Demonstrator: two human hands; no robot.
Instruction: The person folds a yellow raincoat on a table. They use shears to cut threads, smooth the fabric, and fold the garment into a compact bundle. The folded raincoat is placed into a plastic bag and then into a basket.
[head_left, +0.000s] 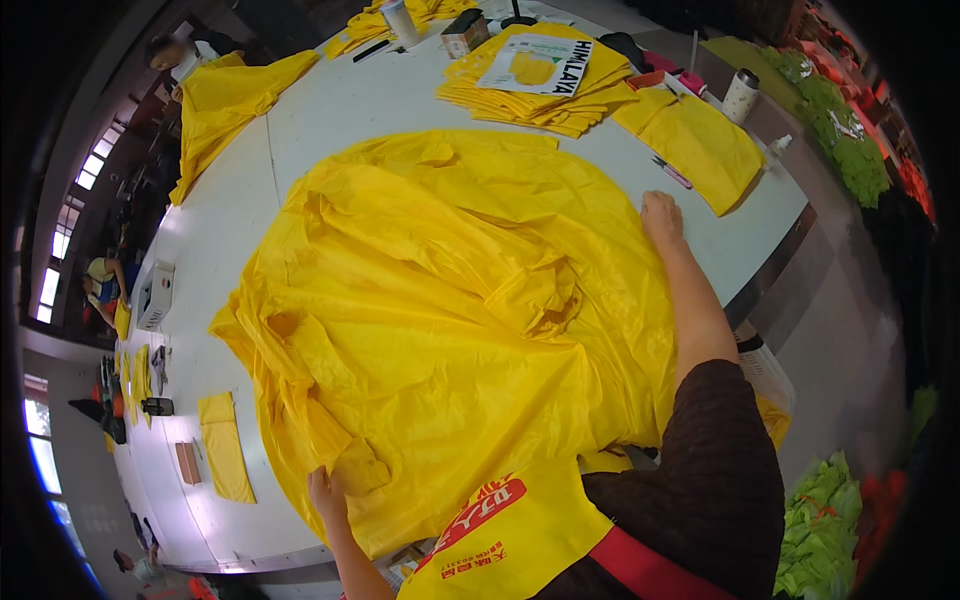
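Observation:
A large, thin yellow garment (430, 320) lies spread and crumpled over the white table, with gathered folds around its middle. At its near left edge, beside a sleeve-like end, my left hand (328, 492) has its fingers closed on the fabric. My right arm reaches out along the garment's right side. There my right hand (661, 214) is curled on the far right edge of the cloth, its fingertips partly hidden.
Beyond the garment, a stack of folded yellow pieces (600, 105) carries a printed bag (530, 64). Pink-handled snips (672, 172) lie beside a folded yellow piece (705, 150). A pale bottle (740, 95) stands at the table's right. Another yellow piece (228, 450) lies left. Other people work across the table.

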